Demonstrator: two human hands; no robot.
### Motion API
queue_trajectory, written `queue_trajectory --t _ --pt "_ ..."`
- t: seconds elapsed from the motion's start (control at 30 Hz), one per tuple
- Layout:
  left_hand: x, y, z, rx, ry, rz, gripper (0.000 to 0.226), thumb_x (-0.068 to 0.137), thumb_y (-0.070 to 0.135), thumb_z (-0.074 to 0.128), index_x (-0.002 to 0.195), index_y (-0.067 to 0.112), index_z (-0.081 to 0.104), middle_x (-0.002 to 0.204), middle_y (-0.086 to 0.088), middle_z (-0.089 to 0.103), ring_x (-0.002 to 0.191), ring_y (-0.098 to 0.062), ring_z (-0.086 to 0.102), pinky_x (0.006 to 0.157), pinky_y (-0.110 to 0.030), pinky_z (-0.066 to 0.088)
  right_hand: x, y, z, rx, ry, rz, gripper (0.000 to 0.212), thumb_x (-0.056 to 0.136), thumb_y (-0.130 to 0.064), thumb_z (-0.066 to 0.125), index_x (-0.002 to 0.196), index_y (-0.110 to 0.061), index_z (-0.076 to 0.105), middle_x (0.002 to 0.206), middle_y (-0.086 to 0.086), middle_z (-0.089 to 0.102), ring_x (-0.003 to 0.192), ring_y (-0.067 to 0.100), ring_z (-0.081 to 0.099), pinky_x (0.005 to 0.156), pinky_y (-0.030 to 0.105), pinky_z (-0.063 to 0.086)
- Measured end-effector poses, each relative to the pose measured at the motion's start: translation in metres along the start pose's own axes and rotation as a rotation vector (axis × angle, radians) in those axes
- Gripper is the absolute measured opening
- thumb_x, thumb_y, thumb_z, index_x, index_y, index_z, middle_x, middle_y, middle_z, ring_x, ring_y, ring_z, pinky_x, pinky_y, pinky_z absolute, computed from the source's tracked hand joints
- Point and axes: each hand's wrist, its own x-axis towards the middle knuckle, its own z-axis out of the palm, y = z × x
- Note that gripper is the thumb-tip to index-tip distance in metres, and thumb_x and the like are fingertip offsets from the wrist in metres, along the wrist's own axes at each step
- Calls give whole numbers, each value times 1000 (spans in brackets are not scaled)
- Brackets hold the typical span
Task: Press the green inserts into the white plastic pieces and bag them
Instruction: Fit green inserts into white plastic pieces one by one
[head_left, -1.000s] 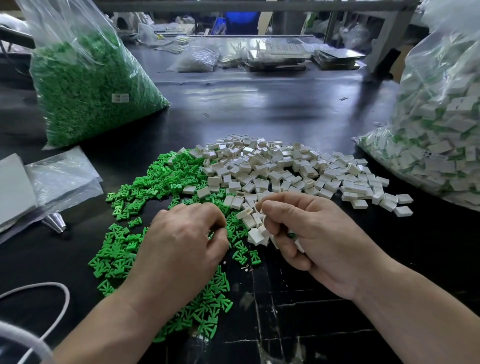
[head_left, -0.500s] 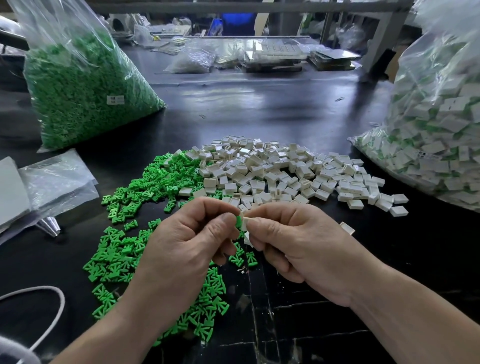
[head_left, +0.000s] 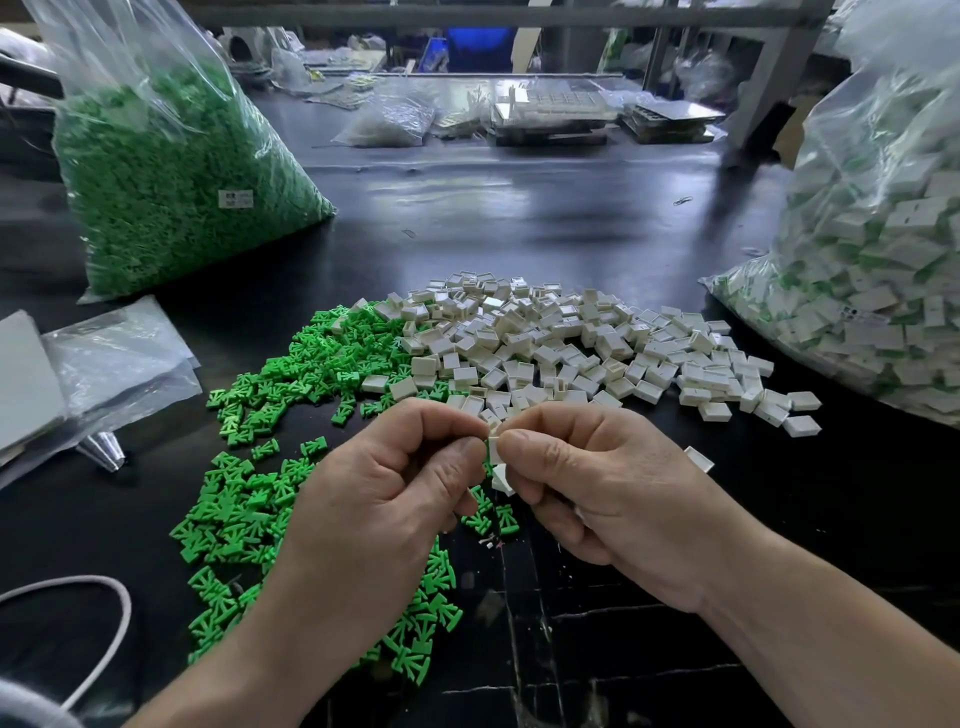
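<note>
Both hands meet above the near part of the black worktop (head_left: 519, 218). The left hand (head_left: 384, 499) and the right hand (head_left: 587, 493) each pinch, thumb against forefinger, one small white plastic piece (head_left: 494, 450) held between them, so both grips are pressed onto it. A green insert may sit inside it, but the fingertips hide that. A second white piece (head_left: 502, 478) shows just below, against the right hand's lower fingers.

Loose green inserts (head_left: 244, 509) lie spread under and left of the left hand. The heap of white pieces (head_left: 561, 343) lies just beyond the hands, touching the green spread. A clear bag of green inserts (head_left: 171, 171) stands far left. A clear bag of white-and-green pieces (head_left: 883, 270) rests far right. Flat clear bags (head_left: 114, 358) lie at the left edge.
</note>
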Motion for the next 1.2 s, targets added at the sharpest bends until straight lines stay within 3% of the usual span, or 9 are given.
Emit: queue_trajectory --t 0.13,0.37,0.63,0.8,1.2 --pt "2 1 -1 -350 -74 -158 21 85 33 62 99 21 73 77 -10 68 65 -24 65 55 -27 52 0 1 0 34 4 15 25 87 -37 72 92 -12 72 69 1 55 45 9 42 37 18 30" --pt "1 8 12 -786 -203 -311 32 87 30 60 110 11 71 70 -13 65 53 -19 64 44 -26 52 -2 0 6 211 -68 34 20 91 -31 64 78 -16 67 66 7 55 43 10 40 33 18 27" --pt "2 8 7 -889 -217 -378 25 90 29 61 98 10 75 63 -10 65 46 -15 63 39 -22 49 -4 -1 10 199 -75 54 14 86 -31 67 85 -18 73 66 3 53 40 8 40 32 17 27" --pt "0 8 6 -878 -207 -394 20 89 26 64 94 10 75 58 -10 64 42 -16 61 36 -22 48 -4 -3 12 195 -77 99 42 83 -31 70 109 1 65 63 1 55 39 6 40 32 17 26" --pt "-2 10 18 -958 -129 -353 18 83 25 65 91 13 76 54 -8 61 40 -16 60 37 -22 49 -6 -3 25 209 4 16 35 90 -34 68 105 -3 69 62 2 59 49 20 39 34 21 22"
